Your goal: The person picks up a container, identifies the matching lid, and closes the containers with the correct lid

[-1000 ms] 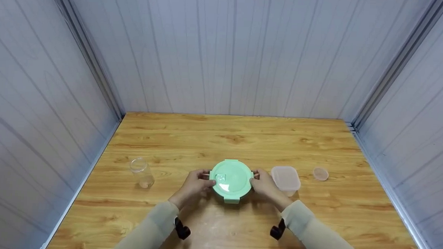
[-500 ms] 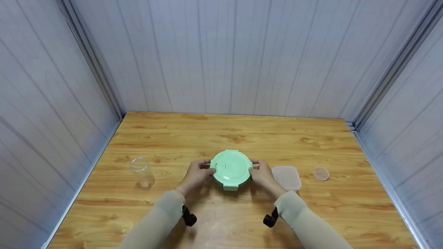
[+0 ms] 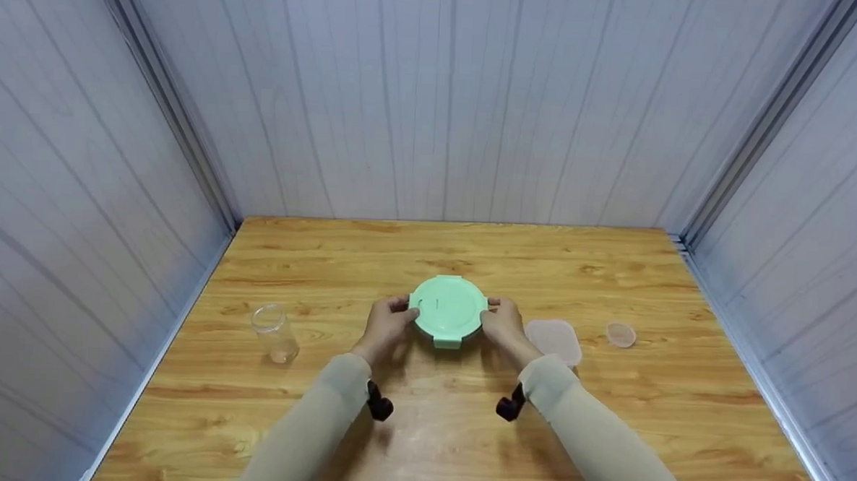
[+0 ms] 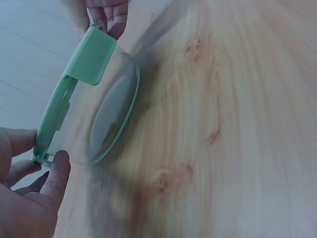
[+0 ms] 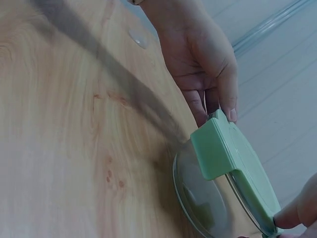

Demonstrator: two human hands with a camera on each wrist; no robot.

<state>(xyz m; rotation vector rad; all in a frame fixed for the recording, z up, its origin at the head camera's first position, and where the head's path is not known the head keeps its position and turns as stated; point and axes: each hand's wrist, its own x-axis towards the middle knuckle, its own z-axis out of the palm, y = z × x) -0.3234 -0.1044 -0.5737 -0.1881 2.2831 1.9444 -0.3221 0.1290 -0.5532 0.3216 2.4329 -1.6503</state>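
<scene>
A round clear glass food container with a mint-green snap lid [image 3: 448, 306] is between my two hands in mid-table. My left hand [image 3: 387, 324] grips its left side, thumb on the lid's edge and fingers lower down. On the opposite side, my right hand [image 3: 504, 326] holds the rim in the same way. The left wrist view shows the glass bowl [image 4: 116, 106] under the lid, with the front flap [image 4: 94, 57] hanging down over it. Through the right wrist view, the bowl's base [image 5: 185, 191] appears close to the wood; I cannot tell whether it touches.
A clear glass jar [image 3: 276, 335] stands to the left. Right of my right hand is a translucent square box [image 3: 556, 340], partly behind the wrist. Farther right lies a small round translucent cup or lid [image 3: 620, 335]. White panel walls [image 3: 434, 111] enclose the wooden table [image 3: 442, 248].
Both hands have carried or slid the lidded container away from me, toward the back wall. The grip stays the same; the jar, square box and small round piece have not moved.
</scene>
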